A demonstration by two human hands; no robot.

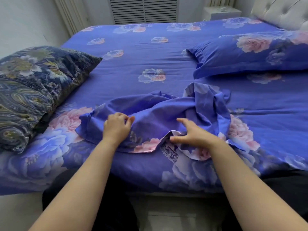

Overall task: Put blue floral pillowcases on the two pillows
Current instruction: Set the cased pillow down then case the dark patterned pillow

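An empty blue floral pillowcase [166, 110] lies crumpled on the bed [133, 47] near its front edge, directly under both hands. Left hand [116, 127] sits on the pillowcase's left part, fingers curled, thumb and forefinger pinching a bit of the blue cloth. Right hand [191, 132] is over the pillowcase's lower middle, fingers spread and mostly straight, fingertips touching the fabric beside a turned-up fold that shows the pale inner side; it grips nothing that can be seen. The pillowcase's bunched far end rises behind the right hand, toward the middle of the bed.

A pillow [33, 90] in a dark navy cover with paisley and gold-toned flowers lies at the left edge of the bed, well left of the left hand, not touching the loose pillowcase. A second pillow [250, 55], already in a blue floral case with a flanged border, lies at the far right near the tufted headboard [283, 12], apart from the hands.

The bed's cover has the same blue floral print. A louvred panel [143, 9] is on the wall behind the bed.
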